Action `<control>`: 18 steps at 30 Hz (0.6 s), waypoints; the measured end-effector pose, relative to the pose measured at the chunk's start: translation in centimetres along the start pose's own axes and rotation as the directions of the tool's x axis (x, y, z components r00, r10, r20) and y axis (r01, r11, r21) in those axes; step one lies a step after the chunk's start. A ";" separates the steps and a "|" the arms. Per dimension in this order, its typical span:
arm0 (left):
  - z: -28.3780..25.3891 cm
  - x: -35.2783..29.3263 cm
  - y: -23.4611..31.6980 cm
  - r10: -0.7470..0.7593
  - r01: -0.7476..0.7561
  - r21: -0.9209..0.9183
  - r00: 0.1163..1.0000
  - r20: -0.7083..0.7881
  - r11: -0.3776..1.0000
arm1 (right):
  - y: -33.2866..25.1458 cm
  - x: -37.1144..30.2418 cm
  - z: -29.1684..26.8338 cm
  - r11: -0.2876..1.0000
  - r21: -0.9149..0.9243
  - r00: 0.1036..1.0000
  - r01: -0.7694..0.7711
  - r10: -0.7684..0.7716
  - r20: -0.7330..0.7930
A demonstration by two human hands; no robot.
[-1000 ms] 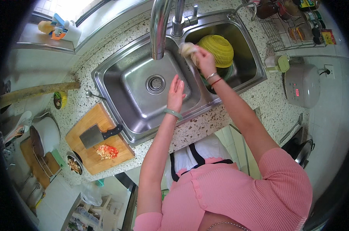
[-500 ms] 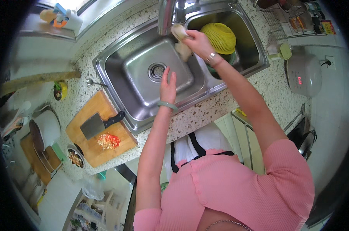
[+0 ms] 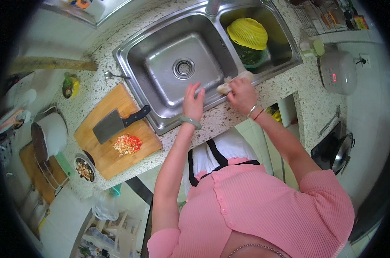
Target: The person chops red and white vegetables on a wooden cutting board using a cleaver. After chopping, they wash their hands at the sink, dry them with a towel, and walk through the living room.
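My right hand is closed on a crumpled off-white cloth, pressed against the front rim of the double steel sink near the divider. Over the near edge of the left basin, my left hand hangs with its fingers apart, holding nothing. No food or dishes lie in that basin, and its round drain is visible. In the right basin, a yellow plastic colander rests tilted on a green bowl.
Left of the sink, a wooden cutting board bears a cleaver and chopped red and pale bits. A spoon and a small bowl of chopped food lie nearby. A rice cooker stands at right.
My right hand has brought the cloth from beneath the faucet toward me, onto the front rim. My left hand stays open near the basin's edge. The view has shifted slightly.
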State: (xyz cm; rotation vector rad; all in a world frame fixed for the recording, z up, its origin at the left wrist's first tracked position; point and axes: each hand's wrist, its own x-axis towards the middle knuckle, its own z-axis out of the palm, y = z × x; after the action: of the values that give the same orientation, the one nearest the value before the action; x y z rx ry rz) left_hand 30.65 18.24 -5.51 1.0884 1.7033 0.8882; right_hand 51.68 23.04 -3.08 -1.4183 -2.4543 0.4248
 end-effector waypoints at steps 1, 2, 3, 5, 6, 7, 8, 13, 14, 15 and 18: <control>-0.7 -0.6 0.2 0.019 -0.018 0.057 1.000 -0.015 0.998 | -1.8 -0.1 1.1 0.999 0.026 0.999 0.031 -0.030 -0.009; -1.5 -1.3 0.4 0.038 -0.035 0.098 0.999 -0.028 0.995 | -4.1 -0.3 2.3 0.997 0.069 0.999 0.038 -0.038 -0.004; -2.4 -2.1 0.5 0.054 -0.049 0.138 0.998 -0.038 0.989 | -6.7 -0.5 3.7 0.993 0.113 0.999 0.043 -0.044 0.003; -4.1 -3.4 0.6 0.071 -0.056 0.193 0.995 -0.070 0.980 | -12.3 -0.1 6.4 0.929 0.342 0.989 0.143 -0.141 -0.030; -4.8 -3.9 0.5 0.072 -0.054 0.205 0.994 -0.079 0.977 | -14.7 0.4 6.8 0.885 0.463 0.992 0.046 -0.094 0.080; -5.6 -4.4 0.3 0.069 -0.047 0.222 0.993 -0.095 0.974 | -17.0 0.9 7.1 0.818 0.572 0.979 -0.058 -0.066 0.194; -6.1 -4.7 0.0 0.083 -0.056 0.231 0.991 -0.107 0.971 | -18.7 0.8 8.7 0.759 0.646 0.993 -0.085 0.008 0.121; -9.1 -5.5 -1.9 0.095 -0.073 0.178 0.988 -0.122 0.981 | -18.6 1.3 10.8 0.864 0.464 0.932 0.195 -0.311 0.188; -9.2 -5.7 -1.5 0.080 -0.065 0.168 0.993 -0.086 0.984 | -17.7 1.4 10.5 0.877 0.436 0.935 0.204 -0.307 0.180; -9.1 -5.7 -1.1 0.069 -0.061 0.156 0.996 -0.048 0.986 | -16.5 1.5 10.1 0.890 0.404 0.938 0.212 -0.301 0.171; -7.8 -5.5 -0.3 0.068 -0.066 0.039 0.997 -0.029 0.997 | -12.6 1.9 5.1 0.914 0.325 0.951 0.243 -0.290 0.104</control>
State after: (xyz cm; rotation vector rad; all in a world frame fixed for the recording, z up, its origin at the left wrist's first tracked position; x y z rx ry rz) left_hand 24.38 12.25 -1.52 1.1686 1.7237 0.9222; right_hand 38.84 18.13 -2.80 -0.9381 -2.5095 0.8362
